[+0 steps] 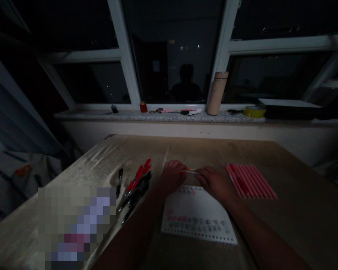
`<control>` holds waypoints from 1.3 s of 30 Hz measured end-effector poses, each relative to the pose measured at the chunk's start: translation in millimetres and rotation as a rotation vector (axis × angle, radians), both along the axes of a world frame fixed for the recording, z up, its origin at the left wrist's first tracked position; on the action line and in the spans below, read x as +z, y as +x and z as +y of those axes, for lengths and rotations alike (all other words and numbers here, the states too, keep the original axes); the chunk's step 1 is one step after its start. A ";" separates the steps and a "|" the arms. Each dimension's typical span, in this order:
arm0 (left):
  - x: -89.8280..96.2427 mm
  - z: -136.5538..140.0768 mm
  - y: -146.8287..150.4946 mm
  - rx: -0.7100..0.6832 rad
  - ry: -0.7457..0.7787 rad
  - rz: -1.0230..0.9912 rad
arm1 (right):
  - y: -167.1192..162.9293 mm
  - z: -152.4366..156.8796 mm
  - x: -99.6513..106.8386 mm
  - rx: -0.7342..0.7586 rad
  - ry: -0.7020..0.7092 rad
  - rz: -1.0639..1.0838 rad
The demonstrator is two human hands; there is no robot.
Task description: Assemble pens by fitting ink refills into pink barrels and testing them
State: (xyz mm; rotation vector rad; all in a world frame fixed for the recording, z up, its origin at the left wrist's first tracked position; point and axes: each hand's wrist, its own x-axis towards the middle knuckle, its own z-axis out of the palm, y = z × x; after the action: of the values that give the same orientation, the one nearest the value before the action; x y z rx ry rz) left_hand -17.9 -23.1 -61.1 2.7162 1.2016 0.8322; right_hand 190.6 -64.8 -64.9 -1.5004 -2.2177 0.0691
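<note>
Beyond the top edge of a written-on notebook sheet (198,213), my left hand (173,175) and my right hand (212,182) face each other. Between them runs a slim pen (190,171), red toward the left and pale toward the right. The fingers of both hands are closed on its ends, so its tips are hidden. Left of my left arm lie several red pens (139,174) and, partly against them, several black pens (136,195). One more black pen (119,182) lies apart. To the right, a row of pink pens (255,180) lies side by side, with darker red among them.
A blurred-out area covers the table's (214,150) front left. On the windowsill (101,115) stand a beige flask (218,93), a small red jar (143,107) and a yellow tape roll (254,111). A blue curtain (17,101) hangs at the left.
</note>
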 end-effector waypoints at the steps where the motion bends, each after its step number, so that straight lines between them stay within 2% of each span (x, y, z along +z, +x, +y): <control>1: 1.4 -1.9 1.8 -0.023 0.003 -0.002 | -0.7 0.4 -0.4 0.015 0.004 0.011; 12: 4.3 -1.3 6.8 -0.113 0.014 -0.047 | -7.6 -2.3 3.8 0.156 0.028 0.123; 23: -0.5 -2.8 7.1 -0.104 -0.018 -0.147 | -5.0 -3.2 1.8 0.161 0.045 0.116; 26: -1.3 -3.7 9.4 -0.089 -0.067 -0.177 | -4.8 -3.3 0.4 0.172 0.080 0.154; 32: 0.3 -7.1 13.0 -0.042 -0.264 -0.316 | -5.8 -2.8 -1.2 0.178 0.158 0.186; 39: -4.4 -4.0 7.7 0.033 -0.302 -0.415 | -5.3 -6.5 10.9 0.122 0.182 0.115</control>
State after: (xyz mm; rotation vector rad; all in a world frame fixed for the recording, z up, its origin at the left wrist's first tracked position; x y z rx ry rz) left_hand -10.2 -27.2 -65.5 2.1552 1.1675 1.0536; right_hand 185.3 -71.3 -54.0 -1.2334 -2.1585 -0.0079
